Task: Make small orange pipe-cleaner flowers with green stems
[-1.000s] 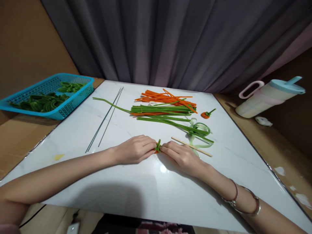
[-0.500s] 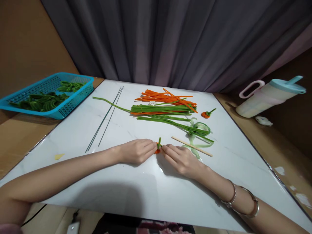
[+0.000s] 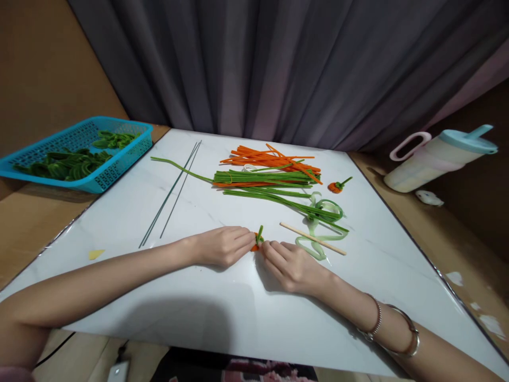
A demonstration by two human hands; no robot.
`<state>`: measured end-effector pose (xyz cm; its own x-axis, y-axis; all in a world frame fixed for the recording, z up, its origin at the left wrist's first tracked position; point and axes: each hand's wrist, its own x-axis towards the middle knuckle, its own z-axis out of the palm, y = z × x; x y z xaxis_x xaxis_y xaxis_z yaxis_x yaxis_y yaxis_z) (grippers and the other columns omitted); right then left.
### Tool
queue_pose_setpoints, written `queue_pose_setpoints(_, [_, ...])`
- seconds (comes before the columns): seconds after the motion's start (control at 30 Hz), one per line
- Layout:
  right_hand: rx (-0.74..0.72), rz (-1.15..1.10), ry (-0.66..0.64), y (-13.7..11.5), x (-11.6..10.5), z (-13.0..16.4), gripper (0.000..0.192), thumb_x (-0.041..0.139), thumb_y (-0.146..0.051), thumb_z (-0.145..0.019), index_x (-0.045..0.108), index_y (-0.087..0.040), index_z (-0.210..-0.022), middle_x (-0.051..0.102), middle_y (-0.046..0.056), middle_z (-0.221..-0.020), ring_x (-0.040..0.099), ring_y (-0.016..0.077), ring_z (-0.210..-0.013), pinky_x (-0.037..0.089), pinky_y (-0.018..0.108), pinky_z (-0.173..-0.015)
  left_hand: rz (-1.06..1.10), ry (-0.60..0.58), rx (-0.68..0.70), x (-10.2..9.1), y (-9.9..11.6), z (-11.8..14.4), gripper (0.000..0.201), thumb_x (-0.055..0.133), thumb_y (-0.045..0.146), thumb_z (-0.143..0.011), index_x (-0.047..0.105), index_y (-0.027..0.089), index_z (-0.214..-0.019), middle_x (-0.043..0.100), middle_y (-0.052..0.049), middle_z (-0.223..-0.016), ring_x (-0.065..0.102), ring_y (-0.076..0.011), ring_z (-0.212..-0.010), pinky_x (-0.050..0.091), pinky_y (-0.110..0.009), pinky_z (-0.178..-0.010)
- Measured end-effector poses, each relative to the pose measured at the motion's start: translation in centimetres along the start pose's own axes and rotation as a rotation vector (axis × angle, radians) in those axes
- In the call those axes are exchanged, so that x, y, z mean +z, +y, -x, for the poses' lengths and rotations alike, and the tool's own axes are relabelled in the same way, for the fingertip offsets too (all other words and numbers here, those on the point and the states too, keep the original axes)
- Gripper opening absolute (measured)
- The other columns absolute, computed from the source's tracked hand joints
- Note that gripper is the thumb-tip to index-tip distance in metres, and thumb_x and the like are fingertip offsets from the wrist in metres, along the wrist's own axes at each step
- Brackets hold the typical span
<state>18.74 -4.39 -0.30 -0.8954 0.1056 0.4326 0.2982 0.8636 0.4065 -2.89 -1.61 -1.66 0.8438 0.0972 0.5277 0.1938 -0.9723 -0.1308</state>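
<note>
Between my fingertips is a small orange pipe-cleaner piece with a green stem point(image 3: 256, 245), partly hidden by the fingers. My left hand point(image 3: 227, 246) pinches it from the left, and my right hand point(image 3: 294, 265) closes its fingers on the green part from the right. A similar orange piece with a green stem point(image 3: 336, 187) lies at the right. Behind my hands are green pipe cleaners point(image 3: 264, 179) in a bundle, with several loose green ones point(image 3: 274, 199) in front. Orange pipe cleaners point(image 3: 254, 156) lie farther back. A wooden stick point(image 3: 314, 239) is beside my right hand.
Clear green tape point(image 3: 308, 245) curls beneath the stick. Thin dark green wires point(image 3: 170, 193) and a yellow scrap point(image 3: 96, 254) lie at left. A blue basket point(image 3: 99, 183) holds green pieces. A tumbler point(image 3: 431, 159) stands right of the white table point(image 3: 191, 313).
My right fingers have shifted slightly left and down around the orange and green piece. My left hand stays nearly in place, and the other things lie as before.
</note>
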Motion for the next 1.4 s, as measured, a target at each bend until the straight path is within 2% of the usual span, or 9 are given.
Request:
queue_pose_setpoints(0.23, [0.025, -0.056, -0.023, 0.4, 0.1, 0.3, 0.028, 0.038, -0.002, -0.086, 0.061, -0.009, -0.073, 0.061, 0.012, -0.075, 0.051, 0.0168, -0.061, 0.038, 0.029, -0.045, 0.023, -0.014, 0.003, -0.4, -0.2, 0.0, 0.018, 0.042, 0.009, -0.091, 0.060, 0.011, -0.093, 0.067, -0.013, -0.085, 0.064, -0.0191, -0.078, 0.055, -0.035, -0.071])
queue_pose_setpoints(0.4, [0.160, -0.309, -0.052, 0.8, -0.3, 0.6, 0.018, 0.044, -0.008, -0.085, 0.061, -0.010, -0.085, 0.064, 0.011, -0.081, 0.056, 0.0192, -0.072, 0.044, 0.030, -0.054, -0.023, -0.022, -0.024, -0.7, -0.2, 0.2, 0.012, 0.050, 0.015, -0.089, 0.060, 0.010, -0.093, 0.068, -0.013, -0.088, 0.063, -0.0205, -0.081, 0.053, -0.034, -0.067])
queue_pose_setpoints(0.5, [0.326, -0.493, 0.015, 0.9, -0.4, 0.7, 0.018, 0.046, -0.010, -0.086, 0.059, -0.011, -0.098, 0.066, 0.010, -0.086, 0.058, 0.0184, -0.078, 0.048, 0.030, -0.063, 0.073, -0.021, -0.157, -0.8, -0.2, 0.2, 0.014, 0.051, 0.022, -0.090, 0.057, 0.011, -0.096, 0.068, -0.010, -0.087, 0.062, -0.0194, -0.080, 0.052, -0.033, -0.069])
queue_pose_setpoints(0.63, [0.525, -0.688, 0.086, 1.0, 0.0, 0.6, 0.011, 0.047, -0.013, -0.089, 0.056, -0.015, -0.093, 0.065, 0.007, -0.083, 0.058, 0.0161, -0.074, 0.048, 0.031, -0.068, 0.246, -0.049, -0.389, -0.8, -0.2, 0.0, 0.024, 0.052, 0.033, -0.090, 0.053, 0.011, -0.100, 0.065, -0.009, -0.087, 0.060, -0.0184, -0.079, 0.050, -0.032, -0.072])
queue_pose_setpoints(0.8, [0.628, -0.784, 0.084, 1.2, 0.4, 0.3, 0.005, 0.052, -0.018, -0.089, 0.057, -0.016, -0.090, 0.063, 0.005, -0.079, 0.057, 0.0150, -0.072, 0.048, 0.029, -0.067, 0.298, -0.117, -0.478, -0.8, -0.3, -0.2, 0.037, 0.057, 0.044, -0.084, 0.053, 0.012, -0.103, 0.061, -0.009, -0.091, 0.055, -0.0203, -0.084, 0.046, -0.034, -0.075])
queue_pose_setpoints(0.9, [0.652, -0.784, 0.086, 1.2, 0.4, 0.2, 0.005, 0.053, -0.019, -0.089, 0.057, -0.017, -0.089, 0.063, 0.005, -0.079, 0.057, 0.0149, -0.073, 0.048, 0.028, -0.067, 0.265, -0.141, -0.501, -0.9, -0.3, -0.3, 0.037, 0.058, 0.048, -0.082, 0.056, 0.014, -0.097, 0.058, -0.010, -0.096, 0.053, -0.0223, -0.089, 0.044, -0.036, -0.078])
queue_pose_setpoints(1.0, [0.651, -0.779, 0.076, 1.2, 0.5, 0.2, 0.006, 0.052, -0.019, -0.090, 0.057, -0.017, -0.088, 0.063, 0.005, -0.080, 0.057, 0.0154, -0.075, 0.048, 0.028, -0.068, 0.302, -0.143, -0.529, -0.9, -0.4, -0.3, 0.029, 0.058, 0.042, -0.084, 0.055, 0.015, -0.092, 0.057, -0.009, -0.100, 0.052, -0.0219, -0.094, 0.042, -0.036, -0.082])
queue_pose_setpoints(1.17, [0.605, -0.768, 0.084, 1.1, 0.6, 0.3, 0.005, 0.051, -0.018, -0.090, 0.056, -0.017, -0.090, 0.062, 0.005, -0.079, 0.056, 0.0156, -0.074, 0.047, 0.030, -0.068, 0.389, -0.121, -0.556, -0.8, -0.2, -0.2, 0.024, 0.060, 0.034, -0.083, 0.052, 0.015, -0.096, 0.060, -0.006, -0.090, 0.054, -0.0187, -0.086, 0.043, -0.033, -0.079])
queue_pose_setpoints(1.4, [0.570, -0.743, 0.092, 0.6, 0.6, 0.5, 0.006, 0.050, -0.021, -0.091, 0.054, -0.017, -0.092, 0.061, 0.006, -0.081, 0.054, 0.0149, -0.073, 0.046, 0.027, -0.064, 0.239, 0.012, -0.413, -1.1, 0.3, -0.4, 0.025, 0.056, 0.034, -0.087, 0.054, 0.014, -0.100, 0.066, -0.008, -0.087, 0.059, -0.0186, -0.082, 0.045, -0.032, -0.076])
